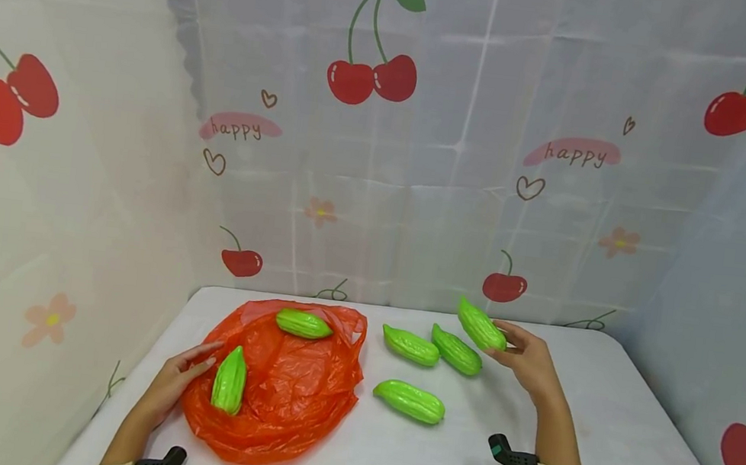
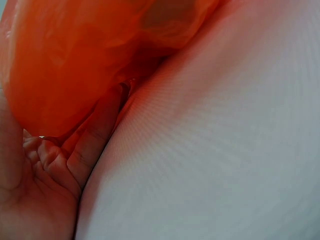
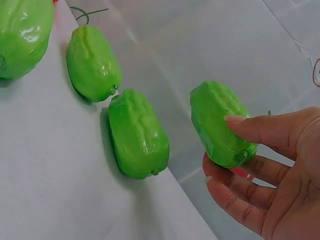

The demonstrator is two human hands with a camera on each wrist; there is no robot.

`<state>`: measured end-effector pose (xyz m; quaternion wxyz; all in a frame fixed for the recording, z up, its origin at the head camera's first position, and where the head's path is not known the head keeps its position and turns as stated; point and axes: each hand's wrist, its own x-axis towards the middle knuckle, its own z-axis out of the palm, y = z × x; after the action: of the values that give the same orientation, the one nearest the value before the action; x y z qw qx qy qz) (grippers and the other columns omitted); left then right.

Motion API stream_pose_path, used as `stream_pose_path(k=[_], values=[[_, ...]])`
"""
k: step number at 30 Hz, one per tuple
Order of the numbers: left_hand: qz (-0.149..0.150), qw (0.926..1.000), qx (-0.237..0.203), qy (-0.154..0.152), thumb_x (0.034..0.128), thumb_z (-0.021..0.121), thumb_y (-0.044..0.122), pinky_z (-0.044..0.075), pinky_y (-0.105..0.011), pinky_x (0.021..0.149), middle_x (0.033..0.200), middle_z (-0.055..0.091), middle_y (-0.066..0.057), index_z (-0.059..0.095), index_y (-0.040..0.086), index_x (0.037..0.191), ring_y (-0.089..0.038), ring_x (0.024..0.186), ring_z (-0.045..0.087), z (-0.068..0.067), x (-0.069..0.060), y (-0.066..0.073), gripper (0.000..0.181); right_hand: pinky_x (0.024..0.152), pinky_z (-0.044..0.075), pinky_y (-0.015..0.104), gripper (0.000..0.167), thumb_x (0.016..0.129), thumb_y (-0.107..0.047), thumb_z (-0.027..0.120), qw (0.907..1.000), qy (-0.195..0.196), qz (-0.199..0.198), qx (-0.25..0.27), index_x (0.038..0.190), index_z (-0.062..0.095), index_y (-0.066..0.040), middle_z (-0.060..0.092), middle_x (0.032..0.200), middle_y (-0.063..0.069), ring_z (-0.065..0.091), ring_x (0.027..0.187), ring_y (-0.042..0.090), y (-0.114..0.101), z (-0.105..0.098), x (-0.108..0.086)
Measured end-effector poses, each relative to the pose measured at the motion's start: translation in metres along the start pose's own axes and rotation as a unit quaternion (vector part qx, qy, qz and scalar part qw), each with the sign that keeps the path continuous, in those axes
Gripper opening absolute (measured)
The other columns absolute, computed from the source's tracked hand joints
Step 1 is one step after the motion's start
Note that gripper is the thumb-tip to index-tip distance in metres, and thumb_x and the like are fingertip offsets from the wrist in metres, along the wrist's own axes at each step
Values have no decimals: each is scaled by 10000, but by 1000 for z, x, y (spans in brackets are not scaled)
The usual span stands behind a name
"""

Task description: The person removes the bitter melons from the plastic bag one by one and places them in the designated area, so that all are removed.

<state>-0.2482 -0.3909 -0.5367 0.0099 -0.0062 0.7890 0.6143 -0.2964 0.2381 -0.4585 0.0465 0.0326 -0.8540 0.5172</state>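
In the head view, my right hand (image 1: pixel 527 361) holds a bright green bitter gourd (image 1: pixel 481 326) above the table's far right part. Thumb and fingers pinch its blunt end, as the right wrist view shows up close. On the left, my left hand (image 1: pixel 173 378) touches the side of a red plastic bag (image 1: pixel 280 437), fingers fairly straight along its rim; the bag partly covers them in the left wrist view. Inside the bag lie two gourds, one near the left hand (image 1: pixel 229 381) and one at the back (image 1: pixel 303 323).
Between bag and right hand, three more bitter gourds lie on the white table (image 1: pixel 402 458): one in front (image 1: pixel 410 401), two behind, left (image 1: pixel 411 346) and right (image 1: pixel 457 350). A cherry-printed curtain (image 1: pixel 419 192) hangs along the table's back and sides.
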Motion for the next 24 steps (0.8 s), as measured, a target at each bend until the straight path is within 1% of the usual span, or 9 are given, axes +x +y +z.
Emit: stream_pose_path(k=[4,9,12,15,18,24], values=[[-8,10000,47,-29,1042,582,320,440,-108,925,1613,333,-181,464,50,1514,-389,1504,221,-1,0,0,556,958,539,475,620,935,-144,733,9998,47,180,-20,1498,489,-53,515,1456,269,570,1228,428,8,-1,0],[11,10000,7,-36,1042,583,315,446,-112,924,1616,325,-181,462,46,1513,-383,1505,219,-1,2,-1,556,916,557,398,619,935,-106,720,9991,74,415,62,1500,476,-34,494,1466,289,551,1252,431,18,-2,1],[-11,10000,-15,-23,1043,583,308,451,-113,922,1617,323,-179,463,44,1512,-380,1506,219,0,1,-1,552,910,565,388,628,933,-91,716,9983,96,568,110,1505,464,-26,473,1479,300,527,1282,440,22,-2,1],[-45,10000,-44,-29,1040,587,316,450,-110,922,1620,319,-174,463,48,1513,-373,1509,215,0,1,-1,558,924,564,415,635,930,-89,717,9973,146,715,100,1508,461,-28,454,1494,301,505,1308,450,26,-2,1],[-13,10000,-2,-10,1034,595,337,443,-106,923,1615,331,-174,475,49,1505,-379,1510,214,-1,1,-1,566,954,547,461,634,930,-84,716,9965,190,818,15,1508,461,-32,442,1503,301,478,1333,461,30,-3,1],[-16,10000,59,-14,1031,599,340,435,-105,930,1612,336,-180,485,52,1497,-379,1515,204,0,0,1,560,1037,467,555,644,920,-67,716,9953,196,931,-155,1505,453,-9,416,1511,320,386,1391,496,38,-6,0]])
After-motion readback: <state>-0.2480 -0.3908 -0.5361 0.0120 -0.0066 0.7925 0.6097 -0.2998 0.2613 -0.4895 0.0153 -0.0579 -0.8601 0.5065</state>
